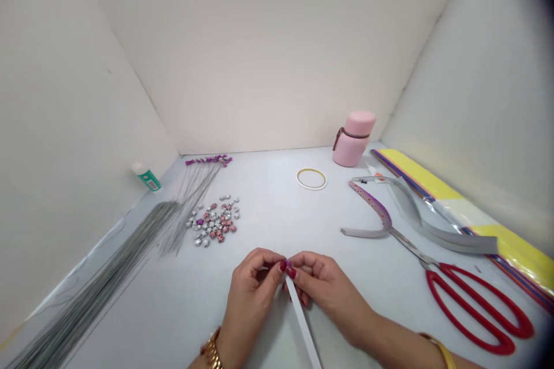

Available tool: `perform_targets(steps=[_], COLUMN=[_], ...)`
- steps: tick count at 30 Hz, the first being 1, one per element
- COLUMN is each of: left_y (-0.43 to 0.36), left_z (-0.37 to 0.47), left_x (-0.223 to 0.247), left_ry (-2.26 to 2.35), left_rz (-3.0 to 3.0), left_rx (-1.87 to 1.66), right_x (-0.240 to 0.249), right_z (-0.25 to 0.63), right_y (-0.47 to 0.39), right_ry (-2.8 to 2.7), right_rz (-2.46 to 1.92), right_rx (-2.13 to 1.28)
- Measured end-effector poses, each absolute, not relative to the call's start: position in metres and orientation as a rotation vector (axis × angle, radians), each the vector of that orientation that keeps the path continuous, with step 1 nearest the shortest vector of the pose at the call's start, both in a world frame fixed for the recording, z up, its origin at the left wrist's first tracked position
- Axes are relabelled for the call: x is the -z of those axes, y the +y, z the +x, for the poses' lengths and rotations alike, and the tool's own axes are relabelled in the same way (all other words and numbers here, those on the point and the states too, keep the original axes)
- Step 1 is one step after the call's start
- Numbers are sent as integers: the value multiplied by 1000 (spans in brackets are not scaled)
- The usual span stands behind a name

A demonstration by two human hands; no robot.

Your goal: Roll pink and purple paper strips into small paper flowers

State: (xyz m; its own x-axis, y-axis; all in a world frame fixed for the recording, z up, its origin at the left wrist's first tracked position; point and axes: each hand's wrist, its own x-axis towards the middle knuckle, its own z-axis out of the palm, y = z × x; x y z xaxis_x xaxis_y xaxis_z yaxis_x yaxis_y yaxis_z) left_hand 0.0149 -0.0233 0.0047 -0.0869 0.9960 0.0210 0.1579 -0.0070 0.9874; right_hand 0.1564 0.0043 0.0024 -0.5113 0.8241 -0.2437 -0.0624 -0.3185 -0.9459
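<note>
A narrow paper strip (302, 320), pale on the side facing me, hangs down toward me from my fingertips. Its top end shows a bit of purple between the two thumbs. My left hand (257, 279) pinches that end with thumb and forefinger. From the other side my right hand (322, 282) pinches the same end, its thumb touching the left one. Ahead and to the left lies a loose pile of small folded paper stars (216, 222) in silver, pink and purple.
Thin wires (112, 265) lie at left; purple stars (210, 159) tip several of them. A glue bottle (147, 177) leans by the left wall. Behind are a tape roll (311, 187) and pink flask (352, 141). Red-handled scissors (471, 305), paper strips (415, 213) and coloured sheets (511, 248) lie right.
</note>
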Motion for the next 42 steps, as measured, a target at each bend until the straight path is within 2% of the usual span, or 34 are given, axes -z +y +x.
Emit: perform_targets(steps=[5, 26, 42], left_y=[-24, -25, -32], left_z=[19, 19, 17], left_x=[0, -5, -6], left_ry=[1327, 1424, 1591], left_rz=[1083, 1211, 1608], left_rx=[-1209, -1292, -1220], right_x=[-6, -4, -12], right_z=[155, 154, 154], right_y=[4, 4, 3], right_ry=[-1324, -1218, -1201], right_rz=[-1010, -1033, -1002], right_rx=[-1900, -1944, -1983])
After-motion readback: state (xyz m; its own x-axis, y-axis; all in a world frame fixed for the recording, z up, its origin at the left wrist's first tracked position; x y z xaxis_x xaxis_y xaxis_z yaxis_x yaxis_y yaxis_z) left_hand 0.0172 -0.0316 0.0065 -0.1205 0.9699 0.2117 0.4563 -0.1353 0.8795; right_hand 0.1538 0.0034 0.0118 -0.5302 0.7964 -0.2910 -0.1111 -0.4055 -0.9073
